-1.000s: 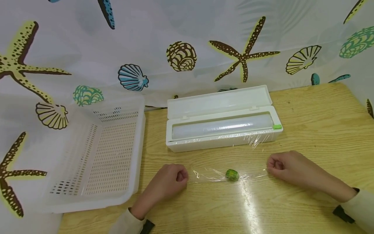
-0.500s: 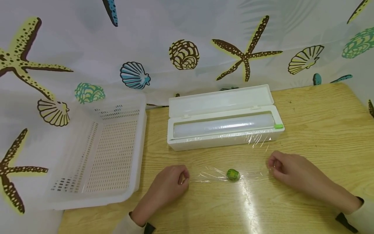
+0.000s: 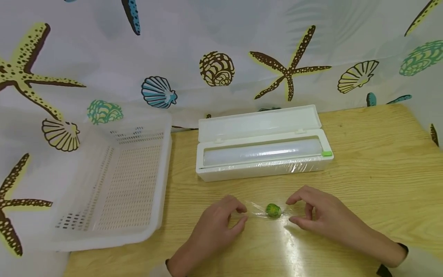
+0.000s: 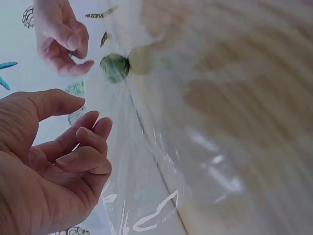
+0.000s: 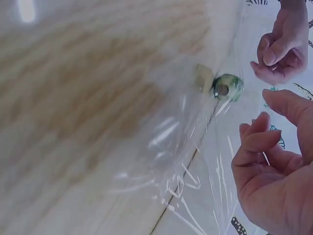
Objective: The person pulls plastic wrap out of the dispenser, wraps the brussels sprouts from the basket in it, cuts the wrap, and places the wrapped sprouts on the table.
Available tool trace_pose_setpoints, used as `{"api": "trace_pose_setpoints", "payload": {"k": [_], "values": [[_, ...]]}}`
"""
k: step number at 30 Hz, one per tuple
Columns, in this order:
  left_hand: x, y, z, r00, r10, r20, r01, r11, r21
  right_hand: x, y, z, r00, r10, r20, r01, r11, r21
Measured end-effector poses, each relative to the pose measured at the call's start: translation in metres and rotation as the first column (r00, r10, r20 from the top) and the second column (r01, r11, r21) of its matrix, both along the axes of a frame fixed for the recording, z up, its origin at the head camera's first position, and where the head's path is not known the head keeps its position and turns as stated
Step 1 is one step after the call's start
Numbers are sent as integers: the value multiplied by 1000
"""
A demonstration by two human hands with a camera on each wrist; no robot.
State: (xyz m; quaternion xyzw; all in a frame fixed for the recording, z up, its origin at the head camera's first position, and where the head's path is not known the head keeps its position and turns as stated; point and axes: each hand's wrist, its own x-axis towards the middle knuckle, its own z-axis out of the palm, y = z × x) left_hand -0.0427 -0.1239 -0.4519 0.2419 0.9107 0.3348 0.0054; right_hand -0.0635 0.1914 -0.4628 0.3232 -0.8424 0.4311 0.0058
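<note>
A small round green fruit (image 3: 273,210) with yellow patches, its kind unclear, lies on the wooden table. Clear cling film (image 3: 257,211) is around it and sticks out to its left and right. To the left of the fruit, my left hand (image 3: 218,221) holds its thumb and forefinger apart near the film's end. On the other side, my right hand (image 3: 325,213) has thumb and forefinger spread close to the fruit. Both wrist views show the fingers bent loosely with nothing gripped. Whether a fingertip touches the film cannot be made out.
Behind the hands stands a white cling film box (image 3: 204,175), lid raised, with a roll (image 3: 263,152) inside and a green slider (image 3: 327,153) at its right end. A white plastic basket (image 3: 162,184) is at the left. A patterned curtain (image 3: 187,46) hangs behind the table.
Both hands have moved inward towards the fruit and their pinching fingers have parted. The film, stretched out between them before, now shows as shorter ends beside the fruit.
</note>
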Motion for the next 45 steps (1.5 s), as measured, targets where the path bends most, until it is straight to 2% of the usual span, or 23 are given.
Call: {"api": "trace_pose_setpoints", "payload": {"k": [5,9,12,18,25,29,34,45], "values": [[-1,14,-7,999,-39,22,38,998,56,0,-12,-4,1000,2,-17,-2,1000,0],[-5,26,-14,999,-40,-15,41,996,84,-1,-20,-8,1000,-1,-23,2,1000,31],[-8,34,-15,999,-35,-28,37,996,77,-1,-25,-10,1000,-10,-21,11,999,51],[-12,45,-15,1000,-21,-1,21,999,30,-1,-32,-10,1000,-18,16,16,996,85],[-14,50,-17,996,-12,85,6,997,71,-5,-33,-10,998,-10,59,4,994,108],[-15,51,-20,994,-8,108,-2,996,91,-7,-33,-10,995,-5,103,-7,994,112],[-16,52,-22,992,13,124,-23,997,76,-10,-35,-9,989,-13,147,-3,994,106],[-22,55,-20,994,26,104,-29,999,27,-16,-35,-8,991,-29,132,9,989,148]]}}
